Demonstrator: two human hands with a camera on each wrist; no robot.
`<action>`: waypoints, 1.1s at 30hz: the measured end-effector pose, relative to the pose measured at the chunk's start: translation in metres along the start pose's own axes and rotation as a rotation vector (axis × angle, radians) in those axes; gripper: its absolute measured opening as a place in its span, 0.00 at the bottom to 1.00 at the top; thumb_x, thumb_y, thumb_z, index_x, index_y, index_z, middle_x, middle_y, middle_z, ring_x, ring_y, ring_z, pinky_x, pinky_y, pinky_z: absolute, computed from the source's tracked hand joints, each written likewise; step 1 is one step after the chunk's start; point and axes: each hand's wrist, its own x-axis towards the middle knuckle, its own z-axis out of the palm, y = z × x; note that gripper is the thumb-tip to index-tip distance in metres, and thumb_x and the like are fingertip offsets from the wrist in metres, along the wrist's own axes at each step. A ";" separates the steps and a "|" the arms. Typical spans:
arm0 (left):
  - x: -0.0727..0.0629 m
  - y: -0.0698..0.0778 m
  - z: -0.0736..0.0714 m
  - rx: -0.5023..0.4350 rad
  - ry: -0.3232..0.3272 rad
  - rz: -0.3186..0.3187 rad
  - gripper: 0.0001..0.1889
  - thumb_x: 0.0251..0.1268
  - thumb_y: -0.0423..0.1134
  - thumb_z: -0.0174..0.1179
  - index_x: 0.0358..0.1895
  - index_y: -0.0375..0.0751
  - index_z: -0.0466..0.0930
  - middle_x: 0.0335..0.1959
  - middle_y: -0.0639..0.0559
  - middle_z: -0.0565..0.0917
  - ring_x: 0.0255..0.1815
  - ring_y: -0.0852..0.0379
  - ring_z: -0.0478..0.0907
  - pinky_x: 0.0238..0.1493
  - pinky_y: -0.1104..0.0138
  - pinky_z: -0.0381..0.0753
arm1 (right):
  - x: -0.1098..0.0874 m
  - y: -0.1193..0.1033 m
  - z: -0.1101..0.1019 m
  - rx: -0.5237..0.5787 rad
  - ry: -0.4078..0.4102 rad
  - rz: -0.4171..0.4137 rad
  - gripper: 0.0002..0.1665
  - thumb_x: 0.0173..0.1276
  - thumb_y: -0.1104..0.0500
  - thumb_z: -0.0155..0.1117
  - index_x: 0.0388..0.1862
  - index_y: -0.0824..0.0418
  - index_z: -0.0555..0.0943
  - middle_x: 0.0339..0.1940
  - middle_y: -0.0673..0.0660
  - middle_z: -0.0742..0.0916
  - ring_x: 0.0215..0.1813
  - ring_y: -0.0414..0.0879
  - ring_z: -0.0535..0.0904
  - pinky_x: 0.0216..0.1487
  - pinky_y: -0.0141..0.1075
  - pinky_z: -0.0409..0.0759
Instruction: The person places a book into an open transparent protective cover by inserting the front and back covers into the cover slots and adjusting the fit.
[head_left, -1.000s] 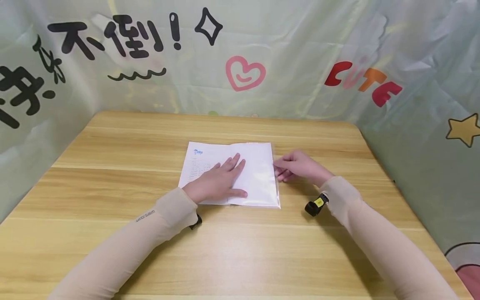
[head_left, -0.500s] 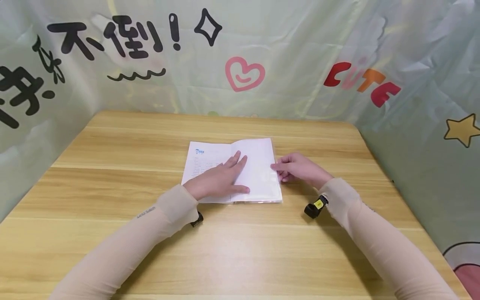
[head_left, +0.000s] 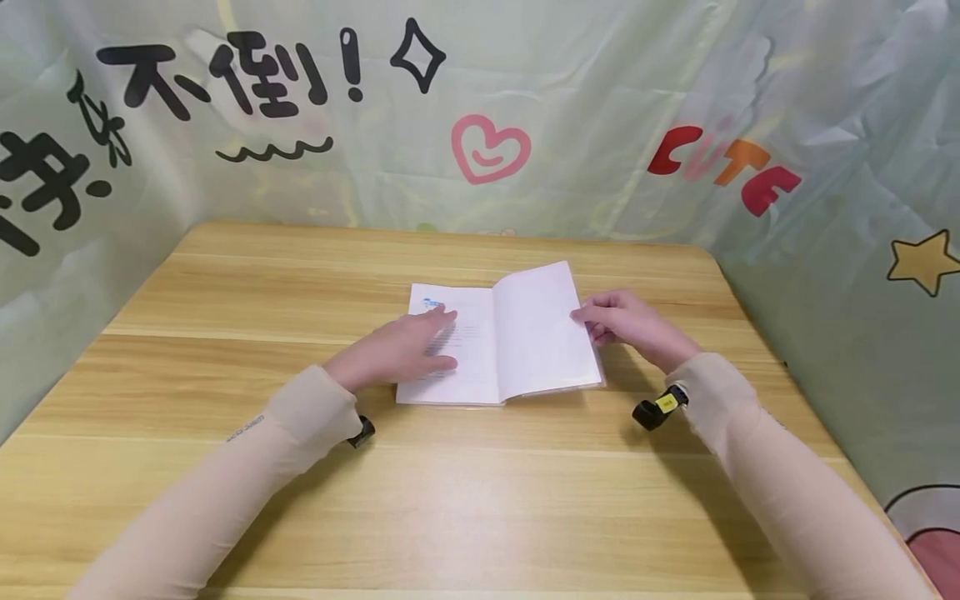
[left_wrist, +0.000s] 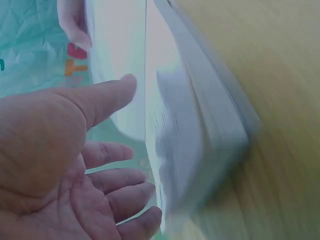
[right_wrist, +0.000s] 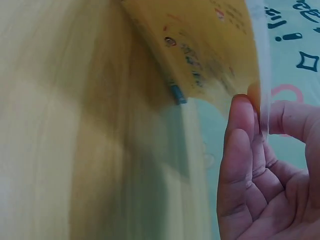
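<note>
An open book (head_left: 536, 333) with white inner pages lies mid-table, its left page (left_wrist: 175, 120) bearing small print and a blue logo. Its right side, cover included, is raised off the table. My right hand (head_left: 633, 325) pinches the outer edge of that raised cover between thumb and fingers. In the right wrist view the orange-yellow outside of the cover (right_wrist: 200, 50) shows, with a clear plastic sleeve edge at the fingers. My left hand (head_left: 397, 350) is over the left page with fingers extended; in the left wrist view its fingers (left_wrist: 125, 195) are spread beside the page.
The wooden table (head_left: 450, 500) extends around the book on all sides. A printed cloth backdrop (head_left: 585, 83) hangs behind it and along both sides. Each wrist wears a black camera strap (head_left: 660, 407).
The book has shifted right and its right cover has been lifted at an angle. My right hand has moved right with the cover edge; my left hand has slid left onto the left page.
</note>
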 end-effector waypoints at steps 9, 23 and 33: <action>-0.003 -0.012 0.001 0.051 -0.013 0.041 0.15 0.76 0.45 0.68 0.45 0.37 0.76 0.81 0.31 0.68 0.87 0.34 0.59 0.66 0.51 0.74 | -0.010 -0.006 -0.018 0.003 0.058 -0.001 0.13 0.78 0.53 0.66 0.34 0.58 0.79 0.24 0.45 0.76 0.30 0.38 0.73 0.37 0.32 0.81; -0.010 -0.012 -0.001 -0.042 -0.028 -0.001 0.11 0.80 0.45 0.63 0.43 0.43 0.73 0.36 0.47 0.80 0.34 0.54 0.72 0.41 0.62 0.71 | -0.010 -0.031 0.001 0.031 0.050 -0.063 0.30 0.84 0.38 0.57 0.48 0.66 0.78 0.29 0.45 0.79 0.31 0.36 0.75 0.41 0.31 0.82; -0.008 -0.018 -0.007 -0.129 0.041 0.010 0.19 0.90 0.47 0.45 0.38 0.41 0.79 0.25 0.52 0.72 0.30 0.55 0.70 0.41 0.61 0.72 | -0.005 -0.050 0.045 -0.064 -0.029 -0.159 0.35 0.91 0.44 0.41 0.73 0.71 0.75 0.63 0.70 0.85 0.55 0.49 0.89 0.62 0.40 0.87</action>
